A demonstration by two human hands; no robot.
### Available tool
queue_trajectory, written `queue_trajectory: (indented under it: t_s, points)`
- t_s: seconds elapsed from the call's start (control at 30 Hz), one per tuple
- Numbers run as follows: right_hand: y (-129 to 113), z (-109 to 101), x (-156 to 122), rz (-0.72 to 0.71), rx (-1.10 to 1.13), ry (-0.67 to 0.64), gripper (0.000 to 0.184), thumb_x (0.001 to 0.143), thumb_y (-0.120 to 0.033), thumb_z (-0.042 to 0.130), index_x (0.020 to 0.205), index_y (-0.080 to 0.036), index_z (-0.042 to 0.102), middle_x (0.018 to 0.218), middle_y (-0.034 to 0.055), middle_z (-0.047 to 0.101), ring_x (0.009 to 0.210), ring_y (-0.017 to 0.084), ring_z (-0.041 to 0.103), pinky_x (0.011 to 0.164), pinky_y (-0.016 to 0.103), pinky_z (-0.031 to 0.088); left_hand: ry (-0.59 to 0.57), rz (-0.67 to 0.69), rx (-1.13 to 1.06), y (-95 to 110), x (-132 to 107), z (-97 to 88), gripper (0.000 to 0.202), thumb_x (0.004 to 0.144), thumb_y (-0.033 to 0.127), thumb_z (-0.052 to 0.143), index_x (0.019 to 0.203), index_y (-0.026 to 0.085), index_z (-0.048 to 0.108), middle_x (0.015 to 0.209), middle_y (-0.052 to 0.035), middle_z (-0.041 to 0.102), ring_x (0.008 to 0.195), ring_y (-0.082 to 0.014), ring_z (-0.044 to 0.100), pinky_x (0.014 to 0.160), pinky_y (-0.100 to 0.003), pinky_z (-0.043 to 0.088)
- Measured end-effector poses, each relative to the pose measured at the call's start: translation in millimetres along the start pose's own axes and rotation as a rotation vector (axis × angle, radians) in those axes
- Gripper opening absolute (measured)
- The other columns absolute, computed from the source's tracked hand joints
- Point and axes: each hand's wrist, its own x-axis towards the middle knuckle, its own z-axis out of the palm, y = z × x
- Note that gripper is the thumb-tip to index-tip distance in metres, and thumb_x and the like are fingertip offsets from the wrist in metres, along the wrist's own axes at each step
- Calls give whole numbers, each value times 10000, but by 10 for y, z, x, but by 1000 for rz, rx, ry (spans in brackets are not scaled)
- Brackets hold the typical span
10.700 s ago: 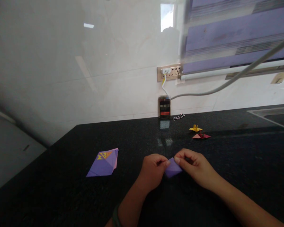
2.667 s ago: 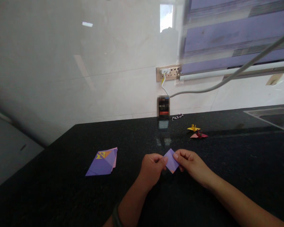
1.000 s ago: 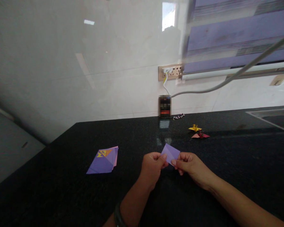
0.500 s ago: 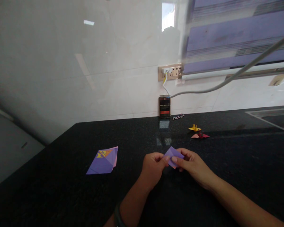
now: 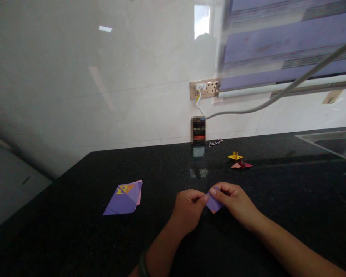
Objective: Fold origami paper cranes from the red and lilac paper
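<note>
in the head view, the left hand [image 5: 188, 211] and right hand [image 5: 233, 201] pinch a small purple paper [image 5: 214, 205] between them, its folds seemingly half hidden. from it, larger sheets [image 5: 125, 202] lie toward nine o'clock, a yellow bird [image 5: 235, 156] and red bird [image 5: 242, 166] toward one.

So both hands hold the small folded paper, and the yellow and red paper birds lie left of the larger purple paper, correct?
Not quite: the head view shows the yellow bird and red bird to the right of the larger purple paper. The left hand and right hand do hold the small folded paper.
</note>
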Motion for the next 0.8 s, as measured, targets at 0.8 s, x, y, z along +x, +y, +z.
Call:
queue_trajectory:
  t_s: [0.8]
  points:
    - [65, -117, 78, -10, -182, 133, 370, 763, -473, 477, 553, -169, 461, 480, -45, 413, 431, 76, 357, 408, 199, 269, 201, -208, -320, 13, 58, -38, 271, 715, 352, 540, 668, 107, 645, 584, -41, 613, 554, -149, 552, 539, -256, 416]
